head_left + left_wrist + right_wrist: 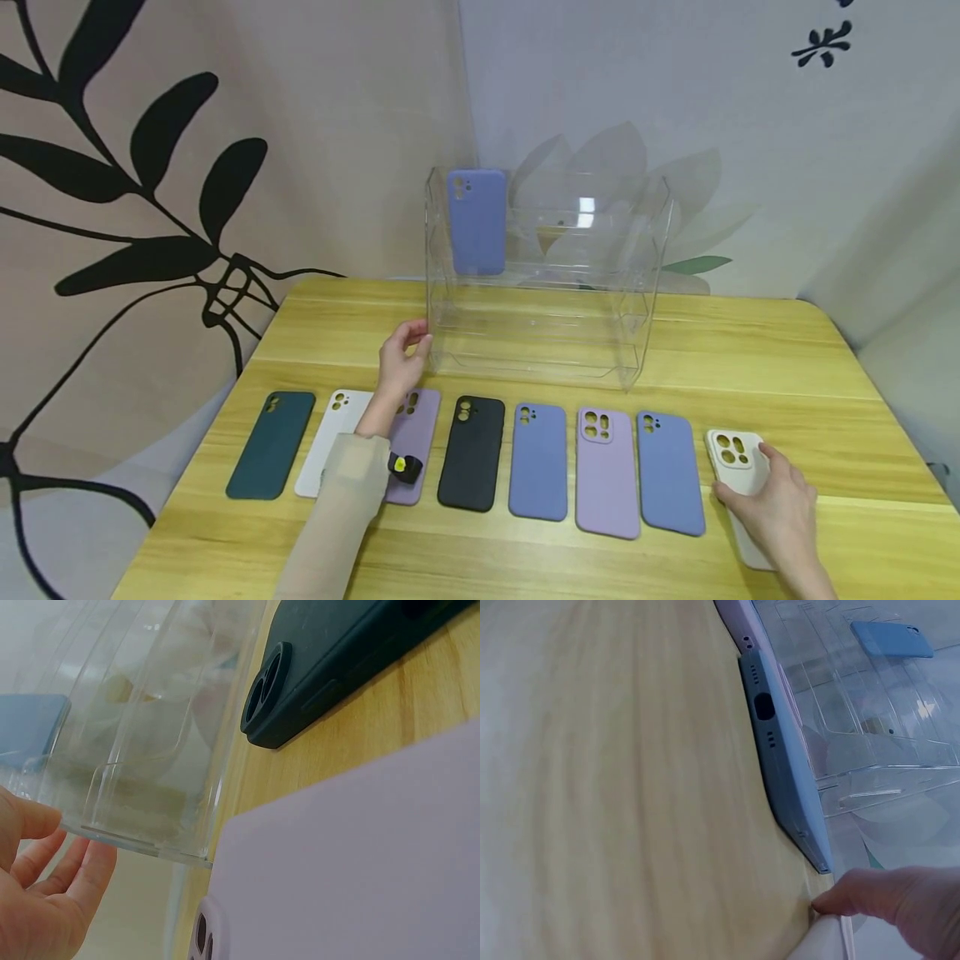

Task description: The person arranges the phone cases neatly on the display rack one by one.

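Observation:
My left hand (403, 358) touches the left side of a clear stepped display rack (540, 333), its fingers fairly straight along the outer edge. In the left wrist view the thumb and fingertips (101, 859) meet that clear side panel. At the right end of a row of phone cases, my right hand (783, 500) grips a white phone case (738, 458), thumb on one long edge and fingers on the other. This case lies on the table, partly hidden by the hand. A blue phone case (477, 221) stands upright at the rack's upper left.
On the wooden table (862, 400) lie green (272, 446), white (330, 437), black (471, 454), blue (537, 462) and pink-purple (606, 475) phone cases. Beside the right hand is another blue case (670, 471). A purple case (408, 425) lies partly under the left forearm. Walls stand behind.

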Tool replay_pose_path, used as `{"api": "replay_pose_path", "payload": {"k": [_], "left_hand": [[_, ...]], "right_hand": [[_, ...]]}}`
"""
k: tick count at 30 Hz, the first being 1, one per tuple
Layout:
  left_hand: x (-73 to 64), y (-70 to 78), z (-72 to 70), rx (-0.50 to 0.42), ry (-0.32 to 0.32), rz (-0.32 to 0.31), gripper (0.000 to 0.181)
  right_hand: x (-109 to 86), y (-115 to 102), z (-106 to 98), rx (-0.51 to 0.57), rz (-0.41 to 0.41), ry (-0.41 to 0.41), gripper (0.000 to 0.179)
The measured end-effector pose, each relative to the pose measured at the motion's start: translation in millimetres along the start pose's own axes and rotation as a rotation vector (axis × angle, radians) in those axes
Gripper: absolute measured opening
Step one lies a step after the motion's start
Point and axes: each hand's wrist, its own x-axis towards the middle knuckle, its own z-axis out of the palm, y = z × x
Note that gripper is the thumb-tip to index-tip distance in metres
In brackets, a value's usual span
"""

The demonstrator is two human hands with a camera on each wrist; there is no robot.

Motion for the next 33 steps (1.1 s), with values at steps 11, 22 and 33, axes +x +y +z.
{"api": "replay_pose_path", "payload": {"k": [11, 22, 33], "left_hand": [[0.6, 0.6, 0.5, 0.005, -0.002, 0.004, 0.024], [1.0, -0.8, 0.4, 0.010, 0.003, 0.012, 0.023], [1.9, -1.1, 0.1, -0.009, -0.003, -0.003, 0.024]], "right_hand": [[2.8, -2, 0, 0.053, -0.034, 0.038, 0.088], [12.7, -18, -6, 0.096, -0.116, 0.099, 0.085], [34.7, -48, -18, 0.129, -0.178, 0.136, 0.079]]}}
